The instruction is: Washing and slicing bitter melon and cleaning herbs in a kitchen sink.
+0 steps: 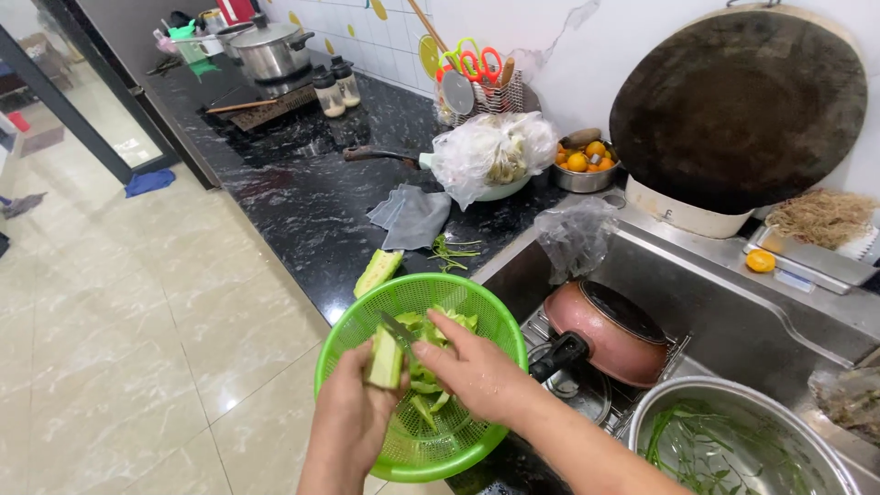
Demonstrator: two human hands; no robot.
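Both hands work over the round green plastic colander [458,454]: the left hand [353,412] is clamped on a pale green gourd piece [386,359], held upright so peelings drop inside. Closed around a small dark-bladed knife [397,328] (handle hidden), the right hand [477,371] cuts against it at the black stone counter [302,197]'s edge.

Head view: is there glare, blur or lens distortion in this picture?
Head view: daylight glares on the pale marble floor tiles and glossy black stone counter; wide-lens bending curves the edges; the left hand, right hand and round green plastic colander look sharp, without motion blur.
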